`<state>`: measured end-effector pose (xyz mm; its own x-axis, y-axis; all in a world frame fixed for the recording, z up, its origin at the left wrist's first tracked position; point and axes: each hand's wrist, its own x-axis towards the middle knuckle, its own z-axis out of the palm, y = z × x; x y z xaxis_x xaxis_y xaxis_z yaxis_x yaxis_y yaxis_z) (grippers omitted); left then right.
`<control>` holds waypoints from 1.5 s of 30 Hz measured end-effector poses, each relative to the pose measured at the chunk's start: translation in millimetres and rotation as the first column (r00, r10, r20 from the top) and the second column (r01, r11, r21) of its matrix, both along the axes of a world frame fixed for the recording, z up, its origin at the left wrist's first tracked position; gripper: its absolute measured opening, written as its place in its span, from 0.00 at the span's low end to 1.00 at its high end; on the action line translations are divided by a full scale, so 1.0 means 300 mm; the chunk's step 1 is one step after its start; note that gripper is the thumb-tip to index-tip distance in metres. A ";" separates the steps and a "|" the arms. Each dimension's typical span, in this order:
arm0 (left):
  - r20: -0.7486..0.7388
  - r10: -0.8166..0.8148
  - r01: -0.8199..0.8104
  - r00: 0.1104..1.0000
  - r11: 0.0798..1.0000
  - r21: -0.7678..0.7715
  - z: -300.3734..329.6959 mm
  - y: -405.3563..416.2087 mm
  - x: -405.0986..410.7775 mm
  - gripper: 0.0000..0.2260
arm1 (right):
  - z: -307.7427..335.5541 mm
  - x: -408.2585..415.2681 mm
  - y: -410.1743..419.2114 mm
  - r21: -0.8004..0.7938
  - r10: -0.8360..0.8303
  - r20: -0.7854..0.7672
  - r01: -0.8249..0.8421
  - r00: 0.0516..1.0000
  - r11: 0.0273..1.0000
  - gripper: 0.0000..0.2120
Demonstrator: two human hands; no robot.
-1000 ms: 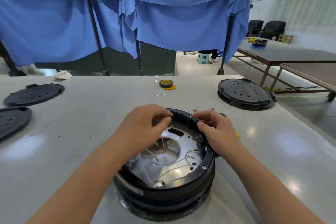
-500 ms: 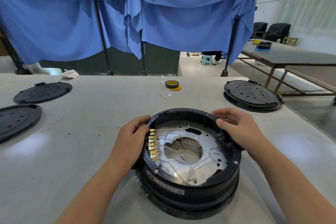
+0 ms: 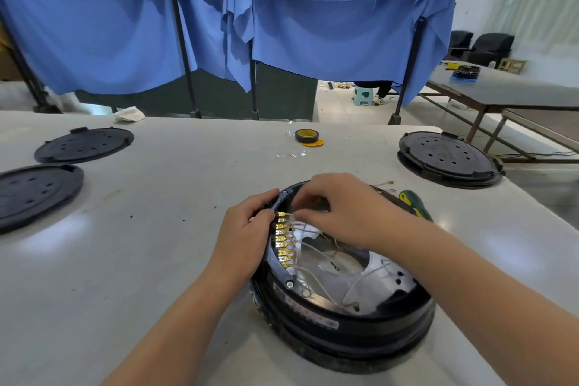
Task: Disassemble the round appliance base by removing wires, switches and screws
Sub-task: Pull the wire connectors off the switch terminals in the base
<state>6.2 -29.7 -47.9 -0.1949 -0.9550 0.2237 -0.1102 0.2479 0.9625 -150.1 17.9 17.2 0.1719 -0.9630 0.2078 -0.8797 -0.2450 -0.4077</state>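
Observation:
The round black appliance base [image 3: 341, 323] lies open-side up on the white table [image 3: 141, 244], showing a silver inner plate and thin white wires [image 3: 316, 257]. A row of gold terminals [image 3: 283, 240] lines its left inner rim. My left hand [image 3: 247, 235] grips the rim's left outer edge beside the terminals. My right hand [image 3: 351, 213] reaches across the far part of the base, its fingertips pinched on the wire at the topmost terminal.
A green-handled screwdriver [image 3: 415, 202] and loose wires [image 3: 383, 185] lie just behind the base. Black round covers sit at far left [image 3: 83, 144], [image 3: 34, 191] and far right [image 3: 449, 158]. A tape roll [image 3: 307, 136] lies at the back centre, before blue curtains.
My right hand left the base's right rim and crossed to the top terminal on the left. My left hand stays on the left rim. The base was turned earlier, bringing the terminals to the left.

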 end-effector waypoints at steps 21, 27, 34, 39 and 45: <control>0.002 -0.003 0.003 1.000 1.000 -0.029 0.000 -0.004 -0.006 0.18 | -0.075 0.054 -0.082 0.045 -0.040 0.116 0.035 0.992 0.998 0.04; -0.013 -0.014 0.014 1.000 1.000 -0.011 -0.004 -0.004 -0.004 0.18 | -0.083 0.051 -0.083 0.024 -0.040 0.105 0.038 0.994 0.999 0.03; -0.036 -0.032 0.032 0.999 0.999 -0.006 0.000 0.000 -0.005 0.18 | -0.080 0.052 -0.083 0.024 -0.028 0.087 0.026 0.996 0.999 0.03; -0.041 -0.031 0.031 0.999 1.000 0.000 0.000 -0.001 -0.004 0.19 | -0.080 0.056 -0.077 0.014 -0.026 0.081 0.025 0.996 1.000 0.04; -0.043 -0.027 0.027 0.999 1.000 0.001 0.001 -0.003 -0.008 0.19 | -0.079 0.063 -0.075 0.015 -0.044 0.068 0.043 0.997 0.999 0.05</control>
